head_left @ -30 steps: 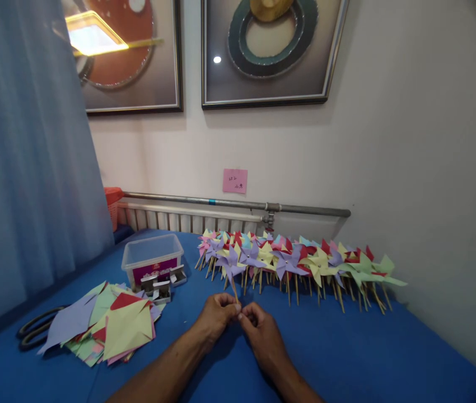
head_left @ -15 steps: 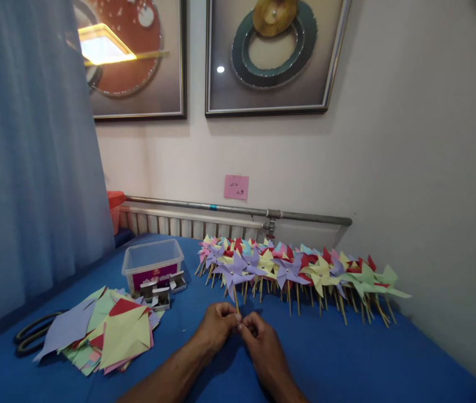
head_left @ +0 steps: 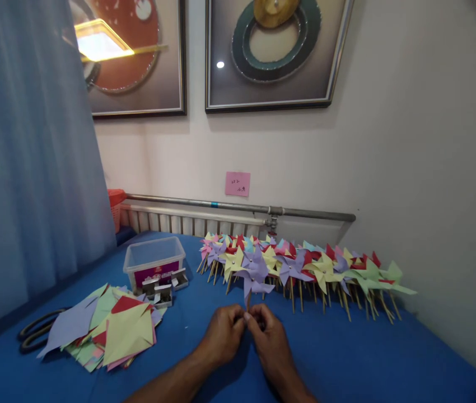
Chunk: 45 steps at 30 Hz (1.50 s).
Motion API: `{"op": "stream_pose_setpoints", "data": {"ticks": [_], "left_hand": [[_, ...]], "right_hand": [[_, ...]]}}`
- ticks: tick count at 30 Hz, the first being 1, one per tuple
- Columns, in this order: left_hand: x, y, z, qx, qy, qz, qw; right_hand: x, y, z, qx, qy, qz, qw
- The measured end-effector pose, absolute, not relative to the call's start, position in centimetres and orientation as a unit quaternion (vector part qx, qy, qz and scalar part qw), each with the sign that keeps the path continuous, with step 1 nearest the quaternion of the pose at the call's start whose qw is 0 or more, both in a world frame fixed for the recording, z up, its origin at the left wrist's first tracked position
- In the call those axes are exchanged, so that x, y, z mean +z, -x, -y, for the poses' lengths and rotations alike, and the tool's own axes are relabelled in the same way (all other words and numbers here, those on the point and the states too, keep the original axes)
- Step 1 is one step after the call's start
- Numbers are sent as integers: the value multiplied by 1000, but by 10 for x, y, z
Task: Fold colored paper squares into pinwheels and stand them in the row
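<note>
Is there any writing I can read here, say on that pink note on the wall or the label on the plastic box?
Pink note on the wall: a few dark handwritten marks, too small and blurred to read.
Magenta label on the clear plastic box: light print, too blurred to read.
Small metal boxes beside it: no text that can be made out.
Nothing else in view carries writing.

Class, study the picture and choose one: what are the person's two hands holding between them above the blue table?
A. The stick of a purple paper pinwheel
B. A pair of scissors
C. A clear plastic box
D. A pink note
A. The left hand and right hand meet at the stick of the purple pinwheel, while the scissors, the plastic box and the pink note are all untouched.
</note>
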<state>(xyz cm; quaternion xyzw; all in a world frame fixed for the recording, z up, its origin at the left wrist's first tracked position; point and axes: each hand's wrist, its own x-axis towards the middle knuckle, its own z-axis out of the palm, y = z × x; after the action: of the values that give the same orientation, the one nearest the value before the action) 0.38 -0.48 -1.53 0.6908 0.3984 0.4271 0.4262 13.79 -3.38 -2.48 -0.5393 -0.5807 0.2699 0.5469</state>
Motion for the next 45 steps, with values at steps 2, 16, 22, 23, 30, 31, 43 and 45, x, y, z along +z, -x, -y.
{"op": "stream_pose_setpoints", "data": {"ticks": [2,16,22,23,30,31,43,45], "left_hand": [[-16,-3,6,427,-700,-397,413],[-23,-1,2,378,-750,-418,346],[-23,0,3,375,-778,-408,297],[-23,0,3,372,-781,-410,289],[-21,3,5,321,-818,-422,225],[-20,3,5,317,-820,-424,218],[-25,3,4,316,-831,-414,196],[-26,2,3,321,-830,-410,203]], "right_hand": [[-25,-138,33,268,545,581,542],[-20,-135,35,271,547,559,561],[-22,-135,35,271,551,562,555],[-22,-135,35,272,551,563,553],[-25,-136,33,269,555,560,553],[-25,-136,33,269,554,561,553],[-23,-136,34,271,558,562,547],[-24,-137,34,272,557,563,547]]}}
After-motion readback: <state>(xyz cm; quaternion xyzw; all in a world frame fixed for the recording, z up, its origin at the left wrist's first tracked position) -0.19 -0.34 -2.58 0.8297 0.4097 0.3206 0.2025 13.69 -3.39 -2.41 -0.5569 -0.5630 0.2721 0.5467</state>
